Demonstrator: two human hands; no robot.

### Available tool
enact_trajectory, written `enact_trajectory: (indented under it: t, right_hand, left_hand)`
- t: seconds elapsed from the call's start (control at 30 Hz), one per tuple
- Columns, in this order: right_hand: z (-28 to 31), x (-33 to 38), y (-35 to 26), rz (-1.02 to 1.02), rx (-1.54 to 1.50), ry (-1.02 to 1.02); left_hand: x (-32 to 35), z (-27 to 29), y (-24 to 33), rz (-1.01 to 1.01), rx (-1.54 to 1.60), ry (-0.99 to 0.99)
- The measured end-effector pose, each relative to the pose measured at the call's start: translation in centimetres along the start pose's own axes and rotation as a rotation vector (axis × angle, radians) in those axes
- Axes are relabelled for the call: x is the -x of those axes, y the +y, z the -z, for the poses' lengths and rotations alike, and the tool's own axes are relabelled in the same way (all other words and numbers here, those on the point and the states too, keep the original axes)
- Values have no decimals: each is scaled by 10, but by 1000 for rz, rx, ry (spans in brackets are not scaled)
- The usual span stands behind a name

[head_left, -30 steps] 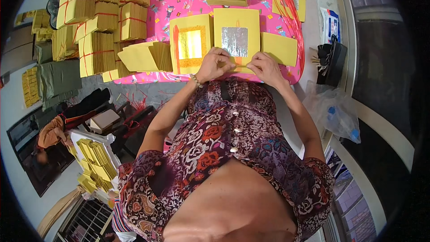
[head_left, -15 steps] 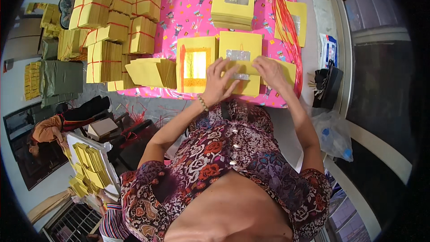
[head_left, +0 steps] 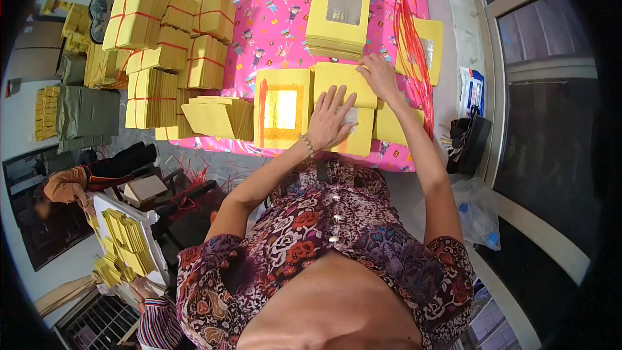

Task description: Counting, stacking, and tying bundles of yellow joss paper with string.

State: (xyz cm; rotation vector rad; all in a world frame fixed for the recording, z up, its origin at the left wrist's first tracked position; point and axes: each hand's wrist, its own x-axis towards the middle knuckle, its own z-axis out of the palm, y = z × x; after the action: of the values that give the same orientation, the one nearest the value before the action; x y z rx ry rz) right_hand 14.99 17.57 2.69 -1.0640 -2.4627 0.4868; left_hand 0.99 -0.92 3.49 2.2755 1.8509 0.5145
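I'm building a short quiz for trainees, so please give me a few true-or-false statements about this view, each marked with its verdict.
1. The left hand lies on a yellow sheet, and the right hand is near the sheet's far right corner. True.
2. The two hands overlap. False: they are apart.
3. Red strands lie on the tablecloth, right of the hands. True.
4. The tablecloth is plain green. False: it is pink with printed figures.
5. Yellow bundles at the left are tied with red. True.
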Motion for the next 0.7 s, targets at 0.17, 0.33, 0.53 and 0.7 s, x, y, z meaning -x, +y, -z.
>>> enact_trajectory:
  t: [0.17, 0.33, 0.53, 0.7]
  right_hand:
    - [-9, -3, -3, -7, 10, -58]
    - [-13, -1, -5, -7, 21, -82]
    - [-9, 1, -9, -32, -23, -77]
    - [1, 25, -36, 32, 16, 118]
  left_hand:
    - [-2, -6, -3, -18, 5, 19]
    - [-2, -7, -4, -13, -3, 10]
    - [-1, -9, -4, -18, 21, -13]
    - [-1, -15, -9, -11, 41, -13]
